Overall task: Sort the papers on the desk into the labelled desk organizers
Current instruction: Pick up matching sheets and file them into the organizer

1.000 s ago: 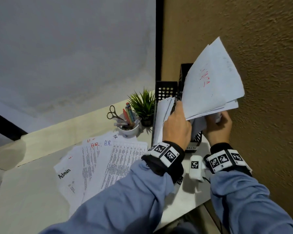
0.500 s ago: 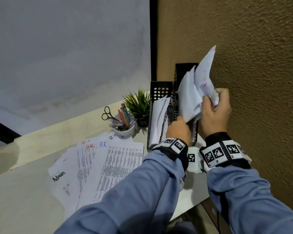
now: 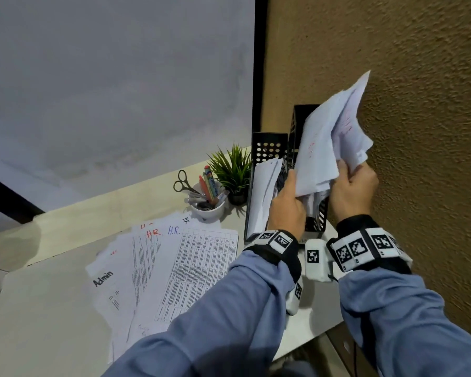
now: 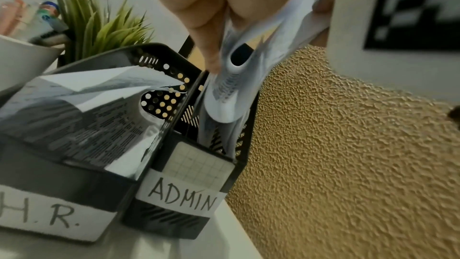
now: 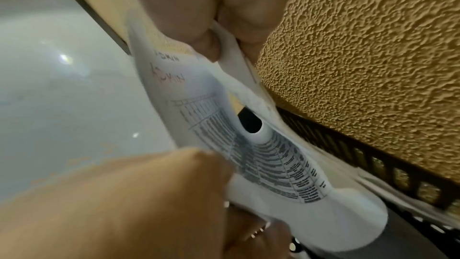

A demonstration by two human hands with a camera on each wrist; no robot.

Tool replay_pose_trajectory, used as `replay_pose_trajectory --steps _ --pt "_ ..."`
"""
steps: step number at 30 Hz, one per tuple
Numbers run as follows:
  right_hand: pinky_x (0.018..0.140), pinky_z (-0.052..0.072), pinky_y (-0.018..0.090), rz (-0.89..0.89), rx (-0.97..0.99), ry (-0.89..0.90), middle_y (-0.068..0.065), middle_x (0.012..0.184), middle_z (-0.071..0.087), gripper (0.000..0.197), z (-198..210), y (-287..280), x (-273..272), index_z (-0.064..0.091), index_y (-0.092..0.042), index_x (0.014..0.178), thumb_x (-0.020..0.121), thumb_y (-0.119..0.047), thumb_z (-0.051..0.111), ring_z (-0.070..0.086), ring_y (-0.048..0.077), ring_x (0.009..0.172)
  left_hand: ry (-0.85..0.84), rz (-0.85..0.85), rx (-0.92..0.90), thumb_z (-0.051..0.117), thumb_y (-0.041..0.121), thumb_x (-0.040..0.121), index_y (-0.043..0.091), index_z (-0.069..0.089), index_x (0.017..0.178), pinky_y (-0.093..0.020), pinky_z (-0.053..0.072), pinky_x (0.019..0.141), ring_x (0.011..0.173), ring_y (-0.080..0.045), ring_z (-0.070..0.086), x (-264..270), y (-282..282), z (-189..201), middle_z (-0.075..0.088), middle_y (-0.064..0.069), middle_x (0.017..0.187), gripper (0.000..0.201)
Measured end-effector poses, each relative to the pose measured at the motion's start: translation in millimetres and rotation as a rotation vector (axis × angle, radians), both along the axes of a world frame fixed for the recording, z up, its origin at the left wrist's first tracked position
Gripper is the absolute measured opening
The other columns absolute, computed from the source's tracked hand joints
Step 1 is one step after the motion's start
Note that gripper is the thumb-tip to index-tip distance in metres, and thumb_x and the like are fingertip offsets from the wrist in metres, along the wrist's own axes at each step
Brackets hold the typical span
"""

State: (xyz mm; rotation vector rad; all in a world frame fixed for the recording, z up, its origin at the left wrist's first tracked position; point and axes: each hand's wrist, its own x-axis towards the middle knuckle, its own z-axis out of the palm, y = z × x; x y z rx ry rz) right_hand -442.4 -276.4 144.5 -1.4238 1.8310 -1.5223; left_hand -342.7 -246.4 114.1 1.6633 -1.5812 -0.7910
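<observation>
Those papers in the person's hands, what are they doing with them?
A person is sorting office papers. Both the left hand and the right hand grip a crumpled bundle of white printed sheets, pushing its lower end into the black mesh organizer labelled ADMIN. The black organizer labelled H.R. beside it already holds paper. More loose printed pages marked H.R. and Admin lie fanned out on the pale desk, waiting.

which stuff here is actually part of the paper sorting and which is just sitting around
Part of the job:
- held sheaf of papers, gripped by left hand and right hand
- ADMIN organizer
- H.R. organizer
- papers spread on the desk

Just lying about:
- potted plant
- white cup of pens
- scissors
</observation>
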Motion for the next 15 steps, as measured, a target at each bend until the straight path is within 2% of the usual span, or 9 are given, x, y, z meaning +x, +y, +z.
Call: replay_pose_trajectory --steps 3,5,7,11,15 --pt "0.069 0.037 0.027 0.041 0.213 0.075 0.014 0.087 0.060 0.014 -8.6 3.1 7.4 0.061 0.007 0.094 0.087 -0.001 0.052 0.055 0.022 0.082 -0.135 -0.050 0.114 0.041 0.006 0.091 0.017 0.035 0.142 -0.042 0.048 0.080 0.097 -0.039 0.060 0.0 -2.8 -3.1 0.062 -0.024 0.106 0.053" --pt "0.070 0.035 0.027 0.043 0.277 0.100 0.018 0.087 0.060 0.016 -12.7 4.4 7.9 0.061 0.007 0.091 0.090 -0.004 0.050 0.054 0.024 0.081 -0.180 -0.022 0.169 0.039 0.007 0.093 0.015 0.033 0.142 -0.043 0.048 0.081 0.099 -0.040 0.060 1.1 -4.8 -4.5 0.063 -0.024 0.106 0.050" --pt "0.066 0.033 0.030 0.004 0.220 0.100 0.019 0.080 0.056 0.018 -6.6 1.8 3.2 0.058 0.004 0.082 0.092 -0.007 0.049 0.049 0.023 0.074 -0.188 -0.015 0.152 0.038 0.007 0.093 0.016 0.029 0.144 -0.043 0.047 0.080 0.098 -0.039 0.060 2.1 -4.7 -2.0 0.063 -0.024 0.105 0.053" --pt "0.060 0.033 0.034 -0.034 0.035 0.190 0.018 0.070 0.053 0.028 23.2 -4.8 -7.1 0.057 0.010 0.077 0.090 -0.013 0.049 0.049 0.026 0.066 -0.207 -0.018 0.117 0.037 0.007 0.094 0.014 0.022 0.148 -0.045 0.045 0.082 0.101 -0.040 0.058 2.0 -4.5 6.2 0.061 -0.024 0.110 0.056" --pt "0.058 0.030 0.036 -0.034 -0.125 0.270 0.013 0.064 0.046 0.025 60.9 -2.0 -8.3 0.049 0.000 0.068 0.089 -0.013 0.048 0.042 0.022 0.061 -0.195 0.001 0.132 0.037 0.007 0.093 0.011 0.022 0.147 -0.045 0.045 0.083 0.103 -0.041 0.057 2.1 -5.9 9.1 0.060 -0.024 0.112 0.056"
